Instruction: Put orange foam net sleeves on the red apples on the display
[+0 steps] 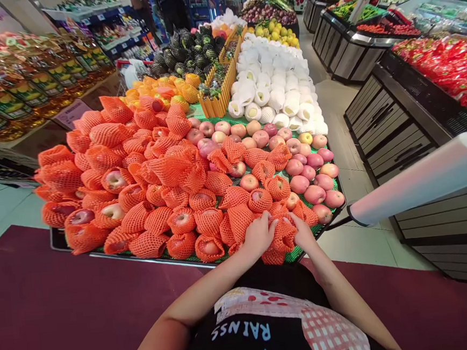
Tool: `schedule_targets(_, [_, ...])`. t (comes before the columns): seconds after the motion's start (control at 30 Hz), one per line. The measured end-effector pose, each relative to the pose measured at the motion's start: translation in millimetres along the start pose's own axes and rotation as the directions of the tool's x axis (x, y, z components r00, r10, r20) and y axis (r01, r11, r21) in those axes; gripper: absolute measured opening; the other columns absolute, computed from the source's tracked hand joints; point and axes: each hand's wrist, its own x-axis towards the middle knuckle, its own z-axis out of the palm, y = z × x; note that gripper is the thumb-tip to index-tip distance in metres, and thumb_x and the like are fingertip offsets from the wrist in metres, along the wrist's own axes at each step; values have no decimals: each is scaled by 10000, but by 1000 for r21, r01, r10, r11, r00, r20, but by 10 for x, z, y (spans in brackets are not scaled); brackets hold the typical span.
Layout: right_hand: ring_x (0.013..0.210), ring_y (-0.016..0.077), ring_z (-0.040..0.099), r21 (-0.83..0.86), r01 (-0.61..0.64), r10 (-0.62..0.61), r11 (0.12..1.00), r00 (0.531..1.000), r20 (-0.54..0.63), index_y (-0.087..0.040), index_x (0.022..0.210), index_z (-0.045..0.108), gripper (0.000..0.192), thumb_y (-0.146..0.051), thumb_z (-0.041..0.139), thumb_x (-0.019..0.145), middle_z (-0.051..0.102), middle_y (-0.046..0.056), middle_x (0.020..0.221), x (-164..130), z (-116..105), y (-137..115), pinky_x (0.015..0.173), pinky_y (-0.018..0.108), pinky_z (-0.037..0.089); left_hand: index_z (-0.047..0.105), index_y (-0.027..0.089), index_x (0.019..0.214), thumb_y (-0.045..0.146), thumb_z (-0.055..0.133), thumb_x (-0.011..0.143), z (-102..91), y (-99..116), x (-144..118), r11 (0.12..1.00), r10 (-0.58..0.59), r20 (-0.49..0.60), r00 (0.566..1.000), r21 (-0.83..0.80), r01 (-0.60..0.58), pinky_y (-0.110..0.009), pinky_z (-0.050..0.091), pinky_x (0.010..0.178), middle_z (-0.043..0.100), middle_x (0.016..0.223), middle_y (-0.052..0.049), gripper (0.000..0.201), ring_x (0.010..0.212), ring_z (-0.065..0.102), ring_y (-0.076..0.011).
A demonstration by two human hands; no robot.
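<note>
where both hands meet, the orange net sleeve [282, 237] bunches, crumpled

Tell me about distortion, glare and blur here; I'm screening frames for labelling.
Head view: wide-angle bending curves the fruit stand edge and aisles; both hands on the orange foam nets are sharp; glare whitens the plastic bag roll; far shelves soften.

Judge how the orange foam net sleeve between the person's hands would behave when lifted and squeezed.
The orange net sleeve is probably floppy and springy: it bunches between the left hand and right hand. Its open mesh suggests it weighs very little. It is unlikely to roll, unlike the bare apples nearby.
</note>
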Motion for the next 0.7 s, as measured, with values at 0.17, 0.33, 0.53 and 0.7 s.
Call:
schedule_targets(0.17, [1133, 334, 676, -26, 32, -33, 999, 999, -11, -260, 1098, 744, 293, -354, 625, 847, 768, 77, 1170, -157, 114, 63, 1055, 504, 464, 502, 82, 1372, 462, 308, 1067, 18, 117, -105, 968, -122, 72, 990, 228, 103, -422, 561, 798, 766, 1033, -222, 525, 970, 758, -355])
schedule_targets(0.33, [1153, 316, 683, 38, 44, -40, 998, 995, -89, -229, 1204, 695, 382, -347, 580, 859, 761, 93, 1218, -317, 150, 88, 1047, 491, 493, 483, 89, 1421, 462, 316, 1059, 51, 68, -144, 997, -69, 103, 992, 48, 64, -474, 555, 894, 763, 1090, -227, 546, 1028, 747, -365])
schedule_targets(0.53, [1154, 296, 663, 183, 94, -50, 979, 972, -228, -249, 1142, 726, 322, -425, 644, 886, 747, 87, 1220, -477, 139, -132, 1085, 480, 463, 625, 153, 1254, 536, 532, 961, 208, -124, -192, 726, 48, 57, 997, -688, 5, -437, 477, 1085, 717, 1271, -152, 491, 1190, 670, -300])
schedule_targets(0.7, [1167, 302, 649, 317, 28, 46, 948, 974, -224, -251, 1057, 776, 296, -466, 721, 862, 761, 79, 1182, -544, 81, -314, 1107, 491, 434, 654, 152, 1192, 585, 649, 847, 345, -150, -178, 346, 32, 116, 993, -933, 98, -457, 411, 1147, 705, 1283, -134, 554, 1244, 615, -303])
